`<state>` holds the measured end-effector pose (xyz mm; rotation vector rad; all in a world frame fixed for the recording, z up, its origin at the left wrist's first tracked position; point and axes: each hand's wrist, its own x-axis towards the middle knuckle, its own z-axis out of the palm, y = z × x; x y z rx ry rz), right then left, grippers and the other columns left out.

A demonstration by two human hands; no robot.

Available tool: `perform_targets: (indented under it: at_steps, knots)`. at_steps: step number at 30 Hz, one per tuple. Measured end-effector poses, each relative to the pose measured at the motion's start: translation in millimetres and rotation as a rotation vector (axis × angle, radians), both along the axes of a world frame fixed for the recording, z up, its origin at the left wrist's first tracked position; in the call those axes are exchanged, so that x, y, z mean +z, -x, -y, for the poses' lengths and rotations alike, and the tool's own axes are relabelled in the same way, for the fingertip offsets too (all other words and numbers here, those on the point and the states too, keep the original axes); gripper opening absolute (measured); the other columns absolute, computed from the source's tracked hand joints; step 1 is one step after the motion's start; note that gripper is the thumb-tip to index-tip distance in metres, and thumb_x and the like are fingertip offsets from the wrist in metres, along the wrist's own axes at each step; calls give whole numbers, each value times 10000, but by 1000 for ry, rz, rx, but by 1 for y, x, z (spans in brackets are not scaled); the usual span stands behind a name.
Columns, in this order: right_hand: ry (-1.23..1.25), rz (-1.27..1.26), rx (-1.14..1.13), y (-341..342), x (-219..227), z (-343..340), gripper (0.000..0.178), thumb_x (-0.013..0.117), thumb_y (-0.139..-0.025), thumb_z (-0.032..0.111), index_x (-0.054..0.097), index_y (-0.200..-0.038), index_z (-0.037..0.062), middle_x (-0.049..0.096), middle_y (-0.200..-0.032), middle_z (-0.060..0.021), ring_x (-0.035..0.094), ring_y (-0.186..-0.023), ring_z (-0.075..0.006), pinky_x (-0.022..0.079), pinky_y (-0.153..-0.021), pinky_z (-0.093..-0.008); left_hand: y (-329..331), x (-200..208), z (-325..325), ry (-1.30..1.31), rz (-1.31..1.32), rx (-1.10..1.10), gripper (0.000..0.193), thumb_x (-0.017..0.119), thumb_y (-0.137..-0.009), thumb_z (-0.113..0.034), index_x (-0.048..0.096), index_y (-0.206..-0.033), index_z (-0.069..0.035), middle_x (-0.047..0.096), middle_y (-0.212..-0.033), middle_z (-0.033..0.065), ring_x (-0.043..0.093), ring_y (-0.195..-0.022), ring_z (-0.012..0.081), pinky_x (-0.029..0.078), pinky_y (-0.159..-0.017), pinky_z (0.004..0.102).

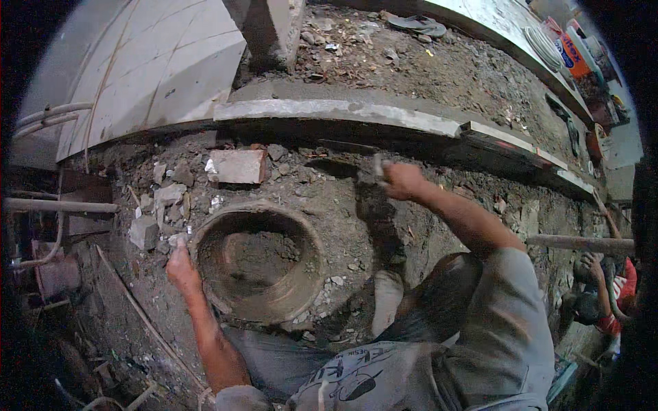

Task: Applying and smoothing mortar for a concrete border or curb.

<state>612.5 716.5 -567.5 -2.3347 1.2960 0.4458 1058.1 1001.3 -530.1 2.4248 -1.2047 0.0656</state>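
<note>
My right hand (403,181) is stretched forward, its fingers wrapped round a pale-handled tool (378,168), perhaps a trowel. A dark patch beside it may be its blade or shadowed ground. To the left, my left hand (182,268) has its fingers drawn together beside small grey rubble (175,240); what they hold, if anything, is too small to make out. Between my arms stands a round tub (317,253), with dark wet mortar or soil (267,253) inside. Beyond its rim lies a brick (237,166) with a pale, plastered face.
A long pale curb (329,109) crosses ahead, with a straight bar (510,144) along its right part. Broken stones (168,195) lie left of the tub. Pipes (62,205) jut in from the left. At right, a pole (582,242) projects near another person in red (622,288).
</note>
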Motion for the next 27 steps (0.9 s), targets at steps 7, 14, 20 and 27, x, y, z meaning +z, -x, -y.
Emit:
perform_targets:
  at_steps: [7,14,20,27]
  knots:
    - [4,172,-41,-40,-66,30,355,594,-729,342,531,-916,47,619,-794,-173,605,-780,-347,496,-664,-453,19,11,4,-37,229,-101,226,445,-895,-191,581,-945,-18,502,-658,173,496,-574,318,375,-536,425]
    - [43,5,-197,77,-8,28,377,604,-710,327,547,-960,51,612,-870,-198,578,-850,-373,462,-726,-456,22,16,9,-47,190,-101,235,438,-901,-189,578,-947,-6,472,-637,174,434,-540,301,337,-519,422]
    - [100,-114,-265,176,22,10,420,620,-684,350,559,-983,61,621,-813,-185,591,-779,-374,464,-695,-460,18,17,10,-61,58,-60,212,444,-874,-116,579,-1023,-47,472,-638,165,462,-547,301,360,-506,392]
    - [124,-43,-148,104,21,-10,377,614,-691,321,541,-943,50,604,-790,-198,584,-769,-381,473,-677,-462,25,22,17,-33,278,-167,228,464,-878,-166,592,-984,-10,499,-650,183,465,-555,292,365,-527,405]
